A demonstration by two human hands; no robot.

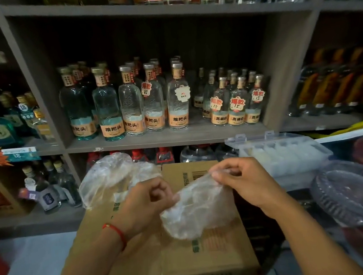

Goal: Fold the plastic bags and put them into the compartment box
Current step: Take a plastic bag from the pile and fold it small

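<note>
Grey shelving unit stocked with clear glass bottles fills the upper frame; below it, lower centre, brown corrugated cardboard carton serves as the work surface. Clear hinged plastic compartment box sits right of centre, lid up, several cells apparently already holding pale folded bags. Crumpled transparent plastic bag pile rests on the carton's upper left edge, not yet folded.

Step in hand, as judged: folding one thin translucent plastic bag, held above the carton at centre. To do it well: pull the film taut between both grips, flatten air out against the carton, crease in even halves narrow enough for one cell.

Left hand: fingers curled, pinching the bag's left upper edge. Right hand: thumb and forefinger pinching the bag's top right edge, other fingers curled
</note>
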